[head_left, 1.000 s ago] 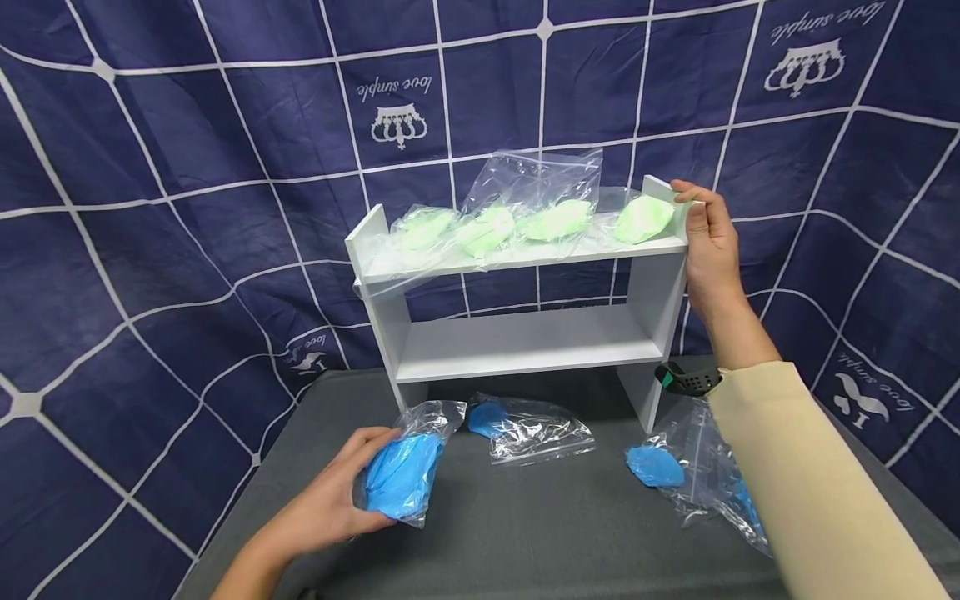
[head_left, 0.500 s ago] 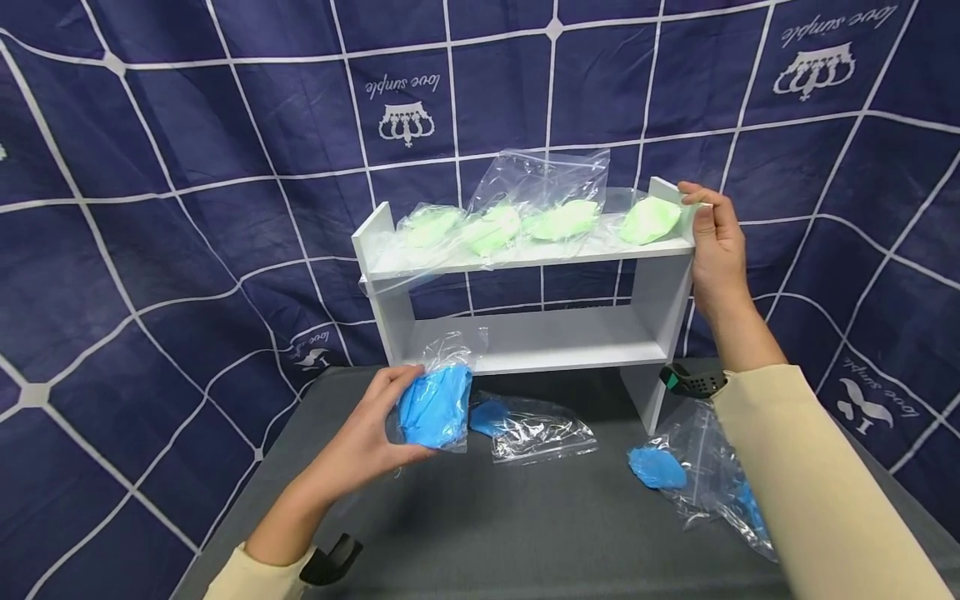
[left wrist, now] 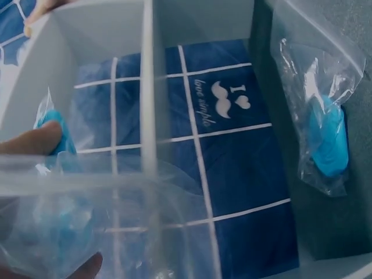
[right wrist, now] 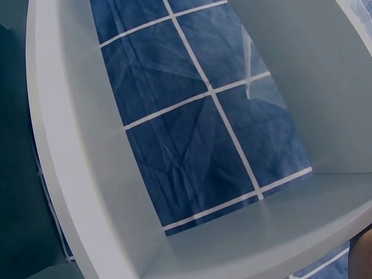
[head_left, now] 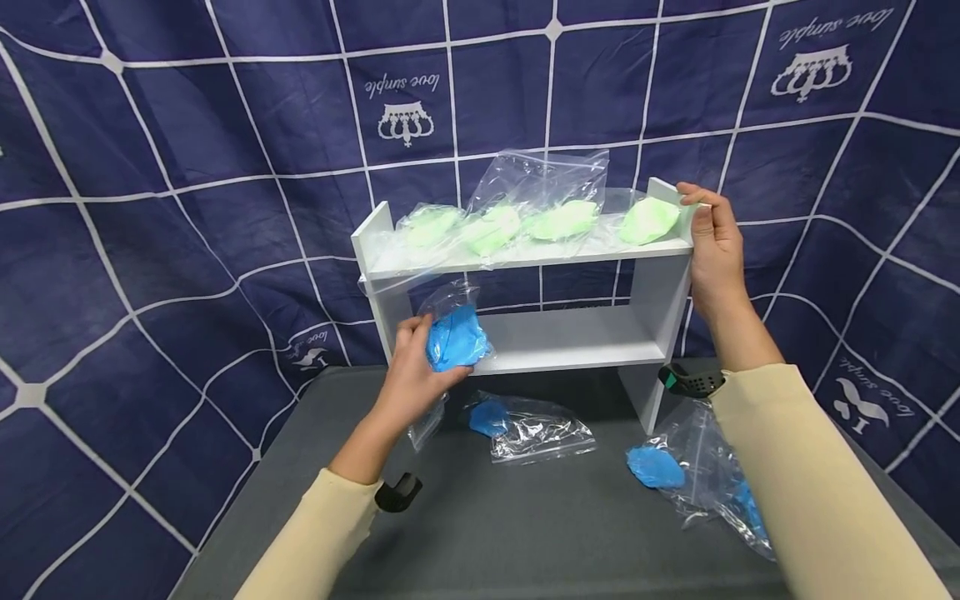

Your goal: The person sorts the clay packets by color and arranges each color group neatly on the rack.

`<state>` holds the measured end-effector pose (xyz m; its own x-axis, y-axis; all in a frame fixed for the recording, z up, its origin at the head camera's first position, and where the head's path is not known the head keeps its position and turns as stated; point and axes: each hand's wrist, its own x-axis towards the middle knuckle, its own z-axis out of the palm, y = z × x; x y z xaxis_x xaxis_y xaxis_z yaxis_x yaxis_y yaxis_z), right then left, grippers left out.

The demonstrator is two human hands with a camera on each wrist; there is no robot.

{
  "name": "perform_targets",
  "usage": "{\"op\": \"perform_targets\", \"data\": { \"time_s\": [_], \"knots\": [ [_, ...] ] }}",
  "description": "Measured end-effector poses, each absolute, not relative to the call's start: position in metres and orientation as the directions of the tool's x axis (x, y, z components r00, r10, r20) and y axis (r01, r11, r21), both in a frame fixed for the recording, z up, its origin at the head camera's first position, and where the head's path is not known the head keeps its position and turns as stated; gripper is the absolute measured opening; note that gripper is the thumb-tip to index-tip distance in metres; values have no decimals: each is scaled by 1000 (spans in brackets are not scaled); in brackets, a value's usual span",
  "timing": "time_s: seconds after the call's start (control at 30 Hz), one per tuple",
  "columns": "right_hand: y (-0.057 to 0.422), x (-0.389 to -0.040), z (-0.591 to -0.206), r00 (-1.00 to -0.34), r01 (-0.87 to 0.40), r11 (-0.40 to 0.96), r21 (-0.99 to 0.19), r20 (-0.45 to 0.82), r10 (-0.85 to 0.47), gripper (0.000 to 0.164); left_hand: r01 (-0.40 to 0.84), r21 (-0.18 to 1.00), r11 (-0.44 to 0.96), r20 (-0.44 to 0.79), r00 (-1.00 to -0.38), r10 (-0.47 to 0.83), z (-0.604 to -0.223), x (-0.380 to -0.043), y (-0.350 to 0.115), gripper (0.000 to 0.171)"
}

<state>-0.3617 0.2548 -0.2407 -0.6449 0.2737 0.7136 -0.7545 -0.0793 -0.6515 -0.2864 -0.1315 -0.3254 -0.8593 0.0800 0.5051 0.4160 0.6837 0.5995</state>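
My left hand (head_left: 416,362) pinches a clear zip bag (head_left: 457,337) with a soft blue lump inside, thumb below and fingers at its left edge. The bag overlaps the left end of the white rack's middle shelf (head_left: 562,340). In the left wrist view, clear plastic (left wrist: 110,197) covers the lower left, in front of the shelf boards. My right hand (head_left: 716,254) grips the upper right side panel of the rack, thumb in front and fingers over the edge. Only a sliver of that hand (right wrist: 361,256) shows in the right wrist view.
Several clear bags with pale green lumps (head_left: 491,229) lie along the top shelf. Below the rack, a bag with a blue lump (head_left: 489,417) lies on the dark table (head_left: 525,533). More blue-filled bags (head_left: 655,467) lie at right, partly behind the right sleeve. A blue checked curtain (head_left: 300,125) hangs behind.
My left hand has lifted the blue-filled bag up and to the right, from low over the table to the middle shelf's left end. My right hand has stayed on the side panel.
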Motion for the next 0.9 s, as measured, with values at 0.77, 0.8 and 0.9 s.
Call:
{"op": "perform_targets", "data": {
  "time_s": [0.77,0.8,0.9],
  "knots": [
    [253,-364,-242,-626,-769,-72,-635,726,285,23,92,610,787,349,-923,-163,-341,-334,-118,104],
    [253,-364,-242,-623,-771,-72,-632,728,286,23,94,617,781,346,-924,-162,-342,-333,-118,105],
    [254,-364,-242,-624,-771,-75,-632,726,289,23,116,648,753,345,-926,-155,-342,-331,-119,111]
  ]
}}
